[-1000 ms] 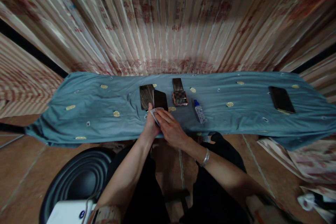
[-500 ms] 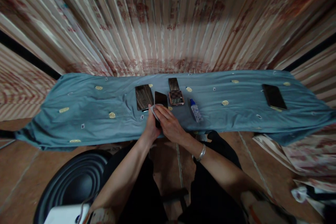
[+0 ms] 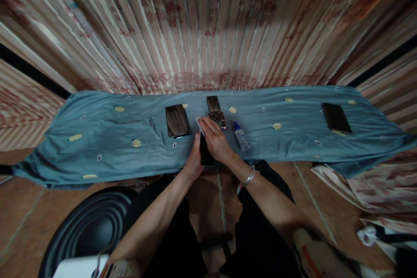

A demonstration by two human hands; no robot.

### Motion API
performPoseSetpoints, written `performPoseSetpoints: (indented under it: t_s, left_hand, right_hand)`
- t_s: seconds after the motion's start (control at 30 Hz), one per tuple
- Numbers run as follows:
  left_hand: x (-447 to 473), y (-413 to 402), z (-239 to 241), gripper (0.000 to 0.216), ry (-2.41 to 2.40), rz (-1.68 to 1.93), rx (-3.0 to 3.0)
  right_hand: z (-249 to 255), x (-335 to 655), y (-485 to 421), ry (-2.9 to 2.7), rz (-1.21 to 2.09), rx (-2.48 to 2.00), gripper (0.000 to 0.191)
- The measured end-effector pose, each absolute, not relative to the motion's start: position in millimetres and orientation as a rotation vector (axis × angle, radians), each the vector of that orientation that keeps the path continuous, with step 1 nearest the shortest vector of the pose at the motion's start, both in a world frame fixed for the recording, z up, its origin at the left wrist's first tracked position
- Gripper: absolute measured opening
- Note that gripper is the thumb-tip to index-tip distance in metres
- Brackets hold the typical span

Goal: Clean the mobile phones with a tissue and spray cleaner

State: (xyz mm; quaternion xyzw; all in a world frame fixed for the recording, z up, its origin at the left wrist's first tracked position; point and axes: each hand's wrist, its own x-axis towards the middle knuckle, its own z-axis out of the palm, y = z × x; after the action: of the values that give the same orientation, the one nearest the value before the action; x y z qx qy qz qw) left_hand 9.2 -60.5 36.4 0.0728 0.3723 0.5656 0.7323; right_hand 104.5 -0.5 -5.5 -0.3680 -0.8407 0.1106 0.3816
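Observation:
My left hand [image 3: 194,161] grips the near end of a black phone [image 3: 206,155] over the front edge of the blue cloth [image 3: 97,139]. My right hand [image 3: 215,139] lies on top of the phone and presses a small white wipe [image 3: 199,122] against its far end. A dark phone [image 3: 177,120] lies just left of my hands. A checkered flip phone [image 3: 215,110] sits right behind them. A small bottle [image 3: 241,136] with a blue cap lies to the right.
Another black phone [image 3: 336,118] lies far right on the cloth. Striped patterned curtains [image 3: 208,30] hang behind. A black round stool [image 3: 87,226] and a white device [image 3: 78,267] sit at lower left. Crumpled fabric [image 3: 374,191] lies on the floor at right.
My right hand has slid the wipe up the phone toward its far end. The left hand has shifted down to the phone's near end. The view drifted slightly.

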Motion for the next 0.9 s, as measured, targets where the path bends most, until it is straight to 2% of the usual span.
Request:
performPoseSetpoints:
  t_s: [0.9]
  left_hand:
    - [-10, -56, 52, 0.047, 0.912, 1.217, 0.076]
  right_hand:
    - [-17, 114, 10, -2.069, 0.323, -1.018, 0.056]
